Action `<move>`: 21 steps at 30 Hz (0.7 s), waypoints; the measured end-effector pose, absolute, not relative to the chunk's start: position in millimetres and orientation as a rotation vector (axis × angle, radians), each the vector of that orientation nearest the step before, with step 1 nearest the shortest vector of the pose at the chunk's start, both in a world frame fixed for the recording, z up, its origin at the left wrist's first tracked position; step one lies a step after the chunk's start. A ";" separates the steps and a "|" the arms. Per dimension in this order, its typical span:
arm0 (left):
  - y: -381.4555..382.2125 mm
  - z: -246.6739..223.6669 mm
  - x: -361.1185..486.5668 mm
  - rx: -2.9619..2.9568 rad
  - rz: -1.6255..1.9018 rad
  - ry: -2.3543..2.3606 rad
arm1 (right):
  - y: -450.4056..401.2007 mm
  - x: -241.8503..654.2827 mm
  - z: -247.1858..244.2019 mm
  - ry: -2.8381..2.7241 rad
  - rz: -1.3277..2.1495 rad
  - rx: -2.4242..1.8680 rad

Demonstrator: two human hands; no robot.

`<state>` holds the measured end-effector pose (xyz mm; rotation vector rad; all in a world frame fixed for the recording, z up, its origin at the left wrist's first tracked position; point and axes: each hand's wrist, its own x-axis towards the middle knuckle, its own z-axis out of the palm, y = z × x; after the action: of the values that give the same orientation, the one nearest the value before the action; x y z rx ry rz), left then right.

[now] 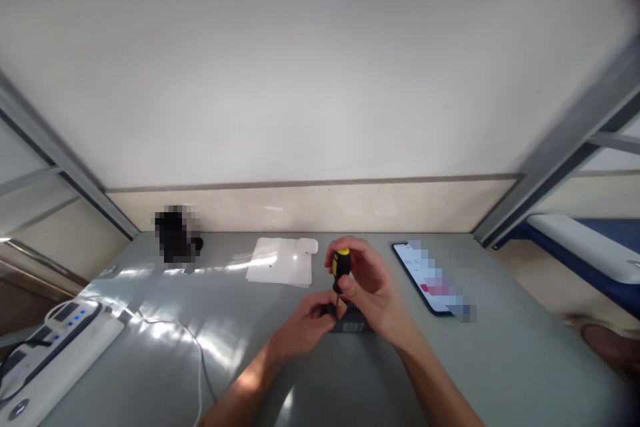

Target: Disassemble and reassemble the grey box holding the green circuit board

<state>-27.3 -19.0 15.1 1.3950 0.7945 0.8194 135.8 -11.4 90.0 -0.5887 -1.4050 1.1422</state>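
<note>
A short screwdriver with a yellow and black handle [342,263] stands nearly upright in my right hand [373,287], whose fingers wrap round the handle. Its shaft points down at a small black box with slots and a pale label [353,327] on the table. My left hand [311,320] is closed at the box's left end, fingers pinched close to the screwdriver's tip. Fingers hide the tip and whatever lies under it. Whether the left fingers grip the box alone or also a small part there, I cannot make out.
White paper sheets [280,261] lie behind my hands, a small white piece on their corner. A lit phone [425,280] rests to the right. At left are a white power strip [75,353], a white cable [200,353] and a blurred black object [174,235]. A wall rises behind the grey table [360,387].
</note>
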 end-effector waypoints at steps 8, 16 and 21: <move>-16.9 14.3 -27.1 1.266 0.859 0.654 | -7.4 133.4 88.2 -1.286 1.009 -0.540; -16.7 8.3 -28.3 1.210 0.881 0.650 | -9.3 129.0 88.5 -1.269 0.993 -0.591; -16.5 -9.1 -32.8 1.177 0.907 0.680 | -10.1 124.2 85.6 -1.299 0.987 -0.559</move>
<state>-32.8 -16.5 -9.1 1.1771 0.6805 0.9071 124.2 -10.1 85.6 -0.5594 -1.2988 0.9870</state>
